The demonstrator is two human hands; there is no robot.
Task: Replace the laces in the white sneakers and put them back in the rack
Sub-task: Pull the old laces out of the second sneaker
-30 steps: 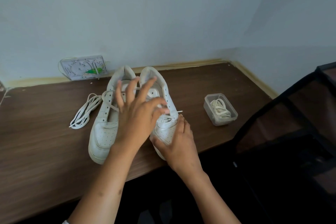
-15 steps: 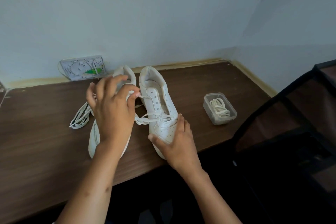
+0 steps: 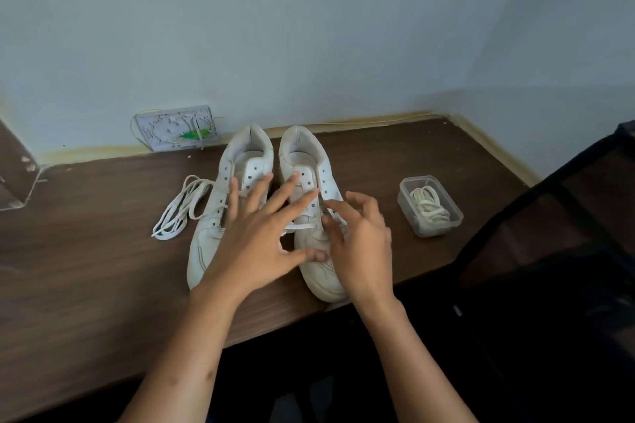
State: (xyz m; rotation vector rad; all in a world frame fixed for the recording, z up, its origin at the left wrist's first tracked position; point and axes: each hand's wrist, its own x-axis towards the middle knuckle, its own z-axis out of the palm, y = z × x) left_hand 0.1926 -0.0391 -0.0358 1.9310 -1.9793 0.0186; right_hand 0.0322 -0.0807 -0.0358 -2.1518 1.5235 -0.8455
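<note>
A pair of worn white leather low-top sneakers is set side by side on the dark brown wood-grain desk (image 3: 86, 268), heels toward the wall and toes toward the near edge. The left hand (image 3: 254, 244) is spread flat with straight fingers across both shoes, nothing being gripped; its fingertips reach over the eyelet rows and its thumb lies on the toe of the right-hand sneaker (image 3: 311, 216). The right hand (image 3: 360, 244) is held just beside it over the same shoe, fingers loosely curled and apart; whether a lace is pinched cannot be told, and nothing is seen to be held. The left-hand sneaker (image 3: 223, 209), partly under the left palm, shows empty eyelets, while a white lace (image 3: 302, 226) is threaded across the lower eyelets of the right-hand one. A loose bundle of flat white laces (image 3: 178, 209) lies on the desk beyond the left hand's outer side, touching the left-hand sneaker. A small clear plastic tub (image 3: 429, 206) of coiled cream laces (image 3: 429, 204) stands beyond the right hand's outer side, apart from the shoes. No rack is in view. The relacing is judged barely under way. The toe of the right-hand sneaker sits at the desk's near edge, so a tug on the lace could drag it off; the removed and fresh laces could also be confused, being alike in colour.
</note>
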